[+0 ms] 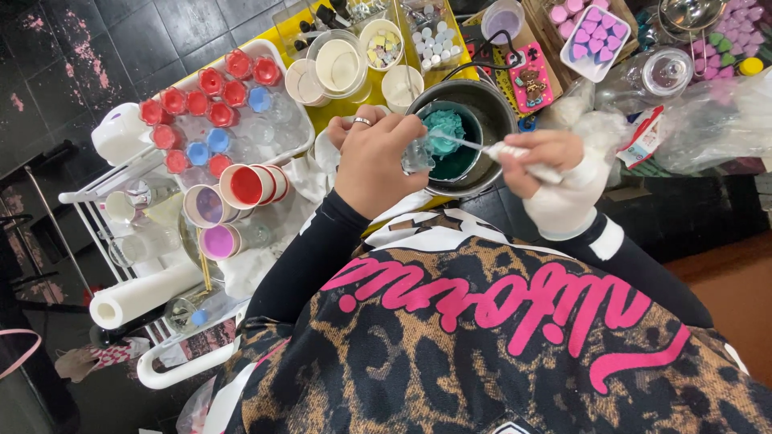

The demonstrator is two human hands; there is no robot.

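1. Fingers (pixel 408 133) of my left hand (pixel 376 157) pinch a small clear container (pixel 418 154) against the near rim of the metal pot (pixel 492 104).
2. Right hand (pixel 540 157), closed on a thin white stick (pixel 482 147), lies just right of it; the stick's long axis runs leftward, tip over the container.
3. Teal wax (pixel 446 133) sits in the pot directly beyond.
4. Red and blue caps (pixel 205 108) fill a tray well apart to the left.

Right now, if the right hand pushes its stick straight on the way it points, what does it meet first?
The right hand points its stick toward the teal lump in the metal pot, probably first; depth is unclear.
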